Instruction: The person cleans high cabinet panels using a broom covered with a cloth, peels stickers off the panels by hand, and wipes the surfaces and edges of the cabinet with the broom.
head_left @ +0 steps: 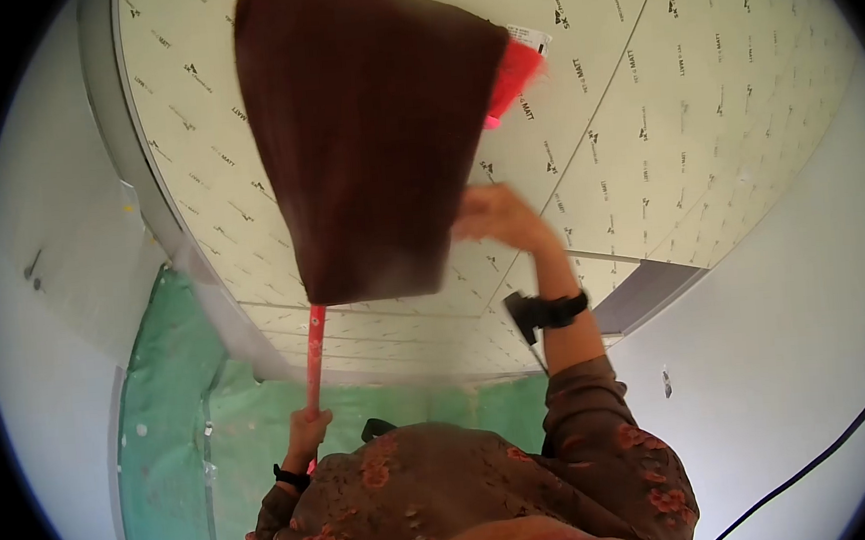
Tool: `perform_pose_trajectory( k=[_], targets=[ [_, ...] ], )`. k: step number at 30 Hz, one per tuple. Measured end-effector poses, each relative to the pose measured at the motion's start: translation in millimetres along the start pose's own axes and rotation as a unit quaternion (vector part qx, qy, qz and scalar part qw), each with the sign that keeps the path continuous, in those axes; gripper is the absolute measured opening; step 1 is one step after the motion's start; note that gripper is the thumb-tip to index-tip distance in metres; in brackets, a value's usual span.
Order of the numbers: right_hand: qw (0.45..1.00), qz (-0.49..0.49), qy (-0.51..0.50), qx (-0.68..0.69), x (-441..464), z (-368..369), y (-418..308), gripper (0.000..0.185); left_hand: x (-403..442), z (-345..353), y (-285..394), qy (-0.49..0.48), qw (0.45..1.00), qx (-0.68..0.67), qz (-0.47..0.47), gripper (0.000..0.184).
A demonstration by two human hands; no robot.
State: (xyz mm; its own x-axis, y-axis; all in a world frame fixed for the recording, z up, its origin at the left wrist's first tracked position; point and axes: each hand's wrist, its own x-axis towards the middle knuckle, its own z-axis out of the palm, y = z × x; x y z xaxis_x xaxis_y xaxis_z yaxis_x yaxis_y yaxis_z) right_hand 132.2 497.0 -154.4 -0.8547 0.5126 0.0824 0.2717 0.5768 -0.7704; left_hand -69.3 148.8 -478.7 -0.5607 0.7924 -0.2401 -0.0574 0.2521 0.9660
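Note:
My left hand (309, 434), low on the left, is wrapped round the red patterned handle of a broom (316, 353). The handle runs up behind a large dark brown flat piece (373, 139), whose material I cannot make out. Red bristles (514, 79) stick out past its upper right edge, and the rest of the broom is hidden. My right hand (499, 215) is raised at the right edge of the brown piece. Its fingers are smeared by motion, so whether they grip that edge cannot be told.
Pale panels (622, 106) in printed protective film stretch across the view beyond my hands. Green sheeting (176, 408) covers the floor on the left and behind me. White walls stand on both sides. A black cable (818, 469) hangs at the lower right, near a grey recess (645, 295).

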Motion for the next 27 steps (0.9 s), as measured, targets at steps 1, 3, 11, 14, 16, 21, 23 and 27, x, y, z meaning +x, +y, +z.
perform_pose_trajectory(
  k=[1, 3, 11, 14, 16, 21, 23, 27],
  targets=[
    [0.995, -0.061, 0.053, 0.055, -8, -20, -5, 0.023, 1, -3, -2, -0.005, 1.000, -0.015, -0.003, 0.033],
    [0.959, -0.112, 0.239, 0.105, -8, -55, -25, 0.017, 6, -10, -6, -0.012, 0.999, -0.039, -0.005, 0.034],
    [0.832, -0.122, 0.530, -0.114, 57, -123, -68, 0.022, 13, -21, -18, 0.010, 0.999, -0.045, 0.013, 0.037],
    [0.833, -0.102, 0.520, -0.158, 62, -125, -73, 0.021, 11, -18, -15, 0.010, 0.999, -0.045, -0.004, 0.037],
    [0.829, -0.112, 0.521, -0.168, 67, -128, -67, 0.024, 8, -17, -17, 0.009, 0.999, -0.032, 0.000, 0.036],
    [0.800, -0.158, 0.526, -0.243, 69, -121, -55, 0.020, 8, -16, -20, 0.003, 1.000, -0.021, -0.007, 0.036],
    [0.786, -0.168, 0.532, -0.268, 69, -117, -52, 0.018, 9, -17, -19, 0.002, 1.000, -0.025, -0.010, 0.036],
    [0.789, -0.188, 0.512, -0.283, 65, -113, -46, 0.016, 8, -16, -20, -0.001, 0.999, -0.038, -0.008, 0.036]
  ],
)
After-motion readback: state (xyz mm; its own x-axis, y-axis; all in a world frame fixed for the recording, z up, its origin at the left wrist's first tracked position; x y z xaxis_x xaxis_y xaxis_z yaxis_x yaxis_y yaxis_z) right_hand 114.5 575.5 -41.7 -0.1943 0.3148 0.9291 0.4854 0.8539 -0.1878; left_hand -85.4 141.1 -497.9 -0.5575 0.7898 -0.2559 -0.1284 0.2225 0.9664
